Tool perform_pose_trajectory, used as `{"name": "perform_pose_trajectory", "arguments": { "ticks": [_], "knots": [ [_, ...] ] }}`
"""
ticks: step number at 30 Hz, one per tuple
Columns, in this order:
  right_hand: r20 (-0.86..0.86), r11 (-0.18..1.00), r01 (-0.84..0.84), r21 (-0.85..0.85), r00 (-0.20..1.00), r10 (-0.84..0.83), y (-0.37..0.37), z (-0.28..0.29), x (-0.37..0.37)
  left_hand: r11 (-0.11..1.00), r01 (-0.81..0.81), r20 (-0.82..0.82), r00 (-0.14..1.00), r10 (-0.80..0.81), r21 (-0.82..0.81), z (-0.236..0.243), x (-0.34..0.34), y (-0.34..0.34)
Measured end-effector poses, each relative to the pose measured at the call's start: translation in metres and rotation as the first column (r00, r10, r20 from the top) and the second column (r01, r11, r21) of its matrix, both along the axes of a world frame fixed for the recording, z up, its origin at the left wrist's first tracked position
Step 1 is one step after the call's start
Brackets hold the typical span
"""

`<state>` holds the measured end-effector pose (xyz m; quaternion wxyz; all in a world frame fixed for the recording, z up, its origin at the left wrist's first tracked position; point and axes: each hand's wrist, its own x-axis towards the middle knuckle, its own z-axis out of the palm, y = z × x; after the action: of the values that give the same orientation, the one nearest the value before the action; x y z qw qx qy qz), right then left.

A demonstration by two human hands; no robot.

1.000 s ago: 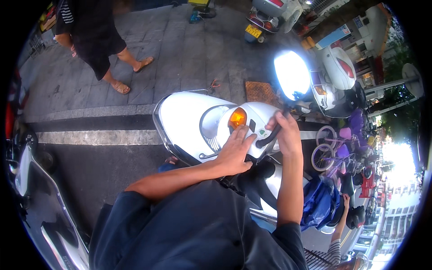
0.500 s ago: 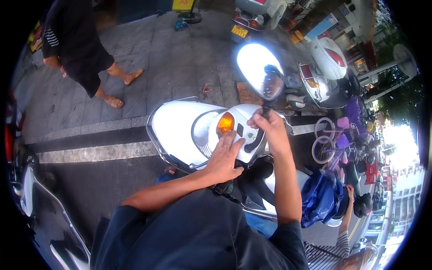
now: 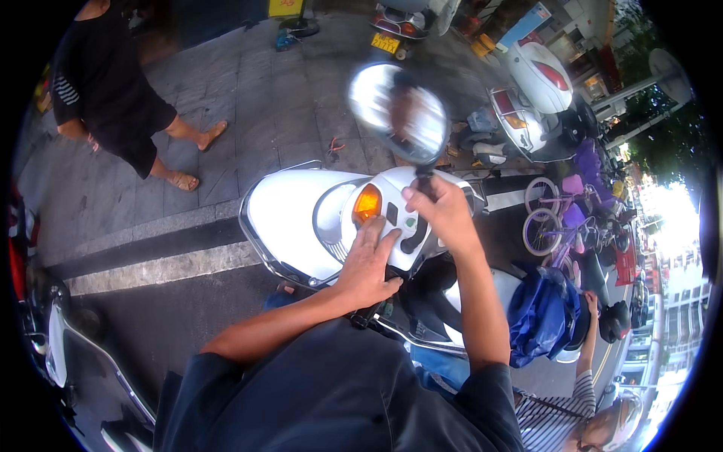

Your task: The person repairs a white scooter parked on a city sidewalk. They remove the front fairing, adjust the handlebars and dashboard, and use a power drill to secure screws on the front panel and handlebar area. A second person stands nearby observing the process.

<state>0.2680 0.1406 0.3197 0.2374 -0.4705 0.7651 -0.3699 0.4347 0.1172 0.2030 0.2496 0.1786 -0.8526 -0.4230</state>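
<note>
My right hand (image 3: 440, 207) is closed round the dark stem of a scooter's rear-view mirror (image 3: 399, 113). The mirror's oval head is blurred by motion and tilts up and to the left. Below it, my left hand (image 3: 369, 260) lies with fingers stretched over the white handlebar cover, beside the orange turn signal (image 3: 367, 203). The scooter's white front panel (image 3: 294, 215) extends left from there. Whether the stem's lower end sits in its mount is hidden by my right hand.
A person in black (image 3: 113, 83) stands on the paving at far left. Parked white scooters (image 3: 520, 124) and purple bicycles (image 3: 546, 218) are at right. Near my right arm, a blue cloth (image 3: 546, 316) covers part of a seat; another person's hand (image 3: 593, 303) is beside it.
The mirror head has swung left and turned while my right hand keeps its grip on the stem. My left hand stays on the handlebar cover. The view has shifted slightly.
</note>
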Motion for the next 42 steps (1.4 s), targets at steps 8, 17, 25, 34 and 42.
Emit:
{"name": "perform_pose_trajectory", "arguments": {
  "ticks": [8,17,25,34,42],
  "knots": [
    [0.284,0.836,0.193,-0.513,0.958,-0.047,0.115,-0.053,0.022,0.999,0.0,-0.018,1.0,0.001,0.035,-0.005,-0.002,0.0],
    [-0.154,0.942,-0.333,0.03,0.93,0.333,0.02,0.027,0.012,0.993,0.065,0.039,0.997,-0.068,0.095,-0.013,0.003,0.001],
    [-0.195,0.933,-0.322,-0.162,0.937,0.29,0.048,0.012,0.017,0.942,0.215,-0.099,0.976,-0.195,0.259,-0.024,0.004,-0.033],
    [-0.266,0.952,0.231,-0.2,0.923,-0.279,0.159,-0.072,0.001,0.651,0.522,0.502,0.416,-0.758,0.551,0.097,-0.107,-0.097],
    [-0.341,0.575,0.79,0.21,0.611,-0.715,0.381,-0.314,-0.151,0.779,0.517,0.838,0.192,-0.51,0.355,0.105,-0.131,-0.063]
  ]
}}
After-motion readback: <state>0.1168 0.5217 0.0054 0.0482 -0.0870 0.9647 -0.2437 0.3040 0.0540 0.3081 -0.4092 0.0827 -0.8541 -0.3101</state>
